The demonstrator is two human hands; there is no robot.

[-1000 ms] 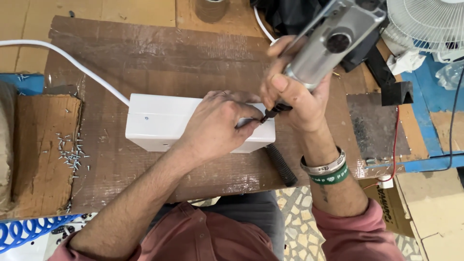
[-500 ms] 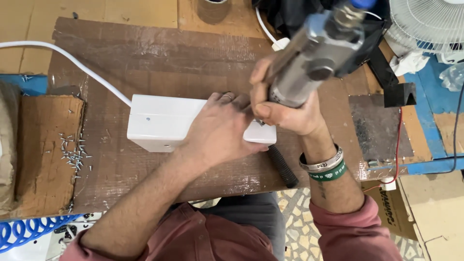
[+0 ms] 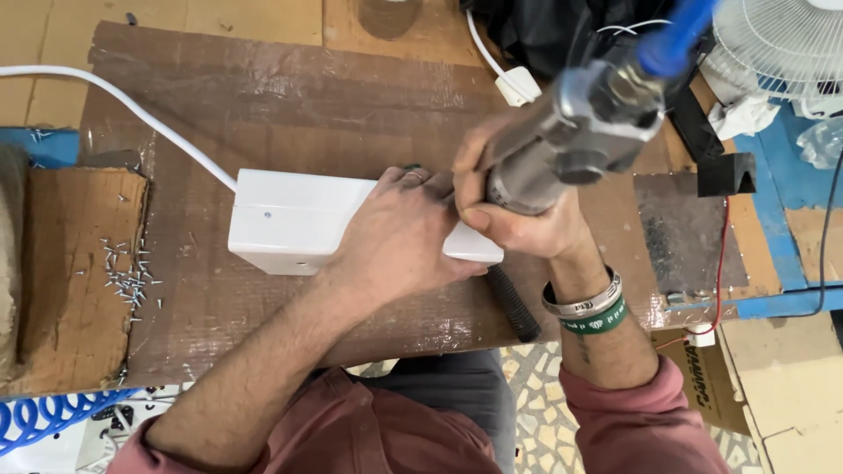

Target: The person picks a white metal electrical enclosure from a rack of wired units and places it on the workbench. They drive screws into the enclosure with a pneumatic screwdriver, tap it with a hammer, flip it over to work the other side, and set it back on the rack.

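A long white plastic box (image 3: 294, 219) with a white cable (image 3: 132, 105) lies on the brown cardboard-covered bench (image 3: 263, 88). My left hand (image 3: 399, 233) presses flat on the box's right part, fingers pointing at the tool's tip. My right hand (image 3: 518, 206) grips a grey metal power screwdriver (image 3: 571, 132) with a blue hose at its top, held nearly upright over the box's right end. The tool's tip is hidden behind my hands.
Several small screws (image 3: 127, 281) lie scattered on a cardboard slab at the left. A black handle (image 3: 514, 303) lies by the bench's front edge. A white fan (image 3: 781, 44) stands at the top right, a blue coiled hose (image 3: 44, 417) at the bottom left.
My right hand has swung the screwdriver from a slant to nearly upright over the box's right end. My left hand has stayed pressed on the box.
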